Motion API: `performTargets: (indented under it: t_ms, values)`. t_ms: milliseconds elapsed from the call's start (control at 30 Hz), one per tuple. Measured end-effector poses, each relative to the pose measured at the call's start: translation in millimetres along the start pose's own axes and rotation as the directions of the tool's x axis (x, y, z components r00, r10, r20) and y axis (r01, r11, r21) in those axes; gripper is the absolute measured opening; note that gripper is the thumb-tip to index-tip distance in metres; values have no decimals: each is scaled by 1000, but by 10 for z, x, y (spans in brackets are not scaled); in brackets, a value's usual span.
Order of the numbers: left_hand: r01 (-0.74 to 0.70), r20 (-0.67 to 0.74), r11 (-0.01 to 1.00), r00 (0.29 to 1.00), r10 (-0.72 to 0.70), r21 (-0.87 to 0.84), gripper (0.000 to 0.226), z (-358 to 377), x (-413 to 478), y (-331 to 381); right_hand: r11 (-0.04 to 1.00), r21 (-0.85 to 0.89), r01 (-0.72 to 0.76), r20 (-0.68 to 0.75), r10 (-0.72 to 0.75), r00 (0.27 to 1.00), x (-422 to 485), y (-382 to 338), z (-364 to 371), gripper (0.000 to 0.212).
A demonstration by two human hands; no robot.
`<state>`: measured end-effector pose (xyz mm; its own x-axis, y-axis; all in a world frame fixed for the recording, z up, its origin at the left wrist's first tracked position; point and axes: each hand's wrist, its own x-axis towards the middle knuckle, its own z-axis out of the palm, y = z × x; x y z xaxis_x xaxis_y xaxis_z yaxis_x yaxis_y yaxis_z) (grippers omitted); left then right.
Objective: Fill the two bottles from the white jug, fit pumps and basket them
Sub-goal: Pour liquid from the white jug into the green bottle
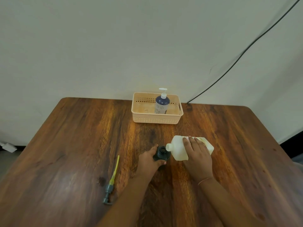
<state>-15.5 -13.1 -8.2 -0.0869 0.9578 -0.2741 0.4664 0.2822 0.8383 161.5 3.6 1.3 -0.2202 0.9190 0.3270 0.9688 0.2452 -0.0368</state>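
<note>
The white plastic jug (pixel 178 149), squarish with a short round neck, is tipped over on its side above the wooden table (pixel 73 145), its open mouth touching the opening of a small dark bottle (pixel 161 154). The right hand (pixel 197 154) lies clamped over the jug's body; the left hand (pixel 150 158) wraps around the dark bottle, steadying it upright. Off to the left, well apart, a grey pump head with a long yellow dip tube (pixel 111 181) lies flat on the glossy, streaked wood. At the far edge stands a peach plastic basket (pixel 144 119) with perforated walls, and inside it a dark blue bottle with a white pump (pixel 162 104), upright. A black cable (pixel 242 54) runs down the pale wall behind.
</note>
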Motion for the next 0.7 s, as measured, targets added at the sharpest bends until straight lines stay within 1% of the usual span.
performTargets:
  t_ms: [700]
  values:
    - [6, -3, 1000, 1000, -6, 6, 75, -9, -8, 16, 997, -53, 58, 12, -57, 998, 54, 6, -91, 80]
